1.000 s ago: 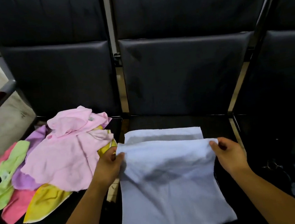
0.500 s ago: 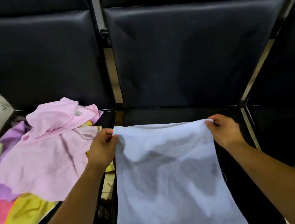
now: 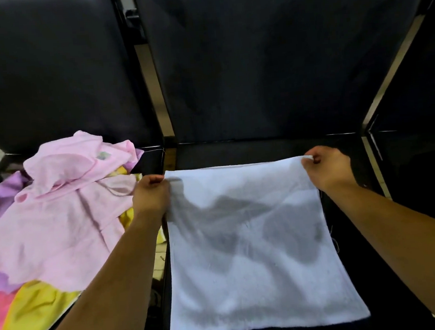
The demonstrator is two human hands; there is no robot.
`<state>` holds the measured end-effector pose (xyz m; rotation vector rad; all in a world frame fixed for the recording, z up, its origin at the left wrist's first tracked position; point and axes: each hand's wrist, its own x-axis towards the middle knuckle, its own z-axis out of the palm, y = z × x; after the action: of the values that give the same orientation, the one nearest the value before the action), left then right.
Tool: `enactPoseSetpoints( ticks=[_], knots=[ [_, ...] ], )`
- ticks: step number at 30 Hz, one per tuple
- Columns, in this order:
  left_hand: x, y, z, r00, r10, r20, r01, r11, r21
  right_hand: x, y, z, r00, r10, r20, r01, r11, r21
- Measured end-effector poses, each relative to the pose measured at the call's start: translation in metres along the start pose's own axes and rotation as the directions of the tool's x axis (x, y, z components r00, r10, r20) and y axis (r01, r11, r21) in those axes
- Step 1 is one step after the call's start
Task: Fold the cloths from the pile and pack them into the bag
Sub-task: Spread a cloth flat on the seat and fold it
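Observation:
A pale blue cloth [image 3: 249,267] lies folded in half on the middle black seat, its far edge straight across. My left hand [image 3: 150,195] pinches the cloth's far left corner. My right hand [image 3: 327,168] pinches the far right corner. A pile of cloths [image 3: 51,226] covers the left seat, with a large pink one on top and purple, yellow, red and green ones under it. No bag is in view.
Black padded seat backs [image 3: 254,56] rise behind the seats, with metal frame bars [image 3: 154,86] between them. A bare black seat [image 3: 422,173] lies at the right. Light floor shows through the gap between the seats [image 3: 158,264].
Both hands carried the cloth's near edge forward until it met the far edge, closing the fold. The camera tilted down and moved closer.

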<state>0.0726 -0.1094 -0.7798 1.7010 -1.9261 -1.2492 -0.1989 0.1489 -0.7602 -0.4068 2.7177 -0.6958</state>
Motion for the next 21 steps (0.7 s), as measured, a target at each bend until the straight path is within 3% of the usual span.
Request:
enactPoseSetpoints(
  ticks=[8, 11, 15, 21],
  knots=[
    [0.001, 0.011, 0.009, 0.973, 0.076, 0.219, -0.162, 0.899, 0.407, -0.001, -0.003, 0.000, 0.993, -0.010, 0.117, 0.045, 0.952, -0.303],
    [-0.001, 0.017, 0.006, 0.976, 0.167, 0.142, -0.210, 0.898, 0.387, 0.002, 0.000, 0.002, 0.992, -0.025, 0.121, 0.053, 0.971, -0.233],
    [-0.012, 0.025, -0.005, 0.946, 0.305, 0.112, -0.324, 0.894, 0.308, -0.004, 0.006, -0.005, 0.984, 0.067, 0.162, -0.051, 0.994, -0.098],
    [-0.050, 0.033, -0.030, 0.907, 0.398, 0.140, -0.416, 0.898, 0.144, -0.035, 0.016, -0.022, 0.961, -0.006, 0.278, 0.042, 0.992, -0.123]
  ],
)
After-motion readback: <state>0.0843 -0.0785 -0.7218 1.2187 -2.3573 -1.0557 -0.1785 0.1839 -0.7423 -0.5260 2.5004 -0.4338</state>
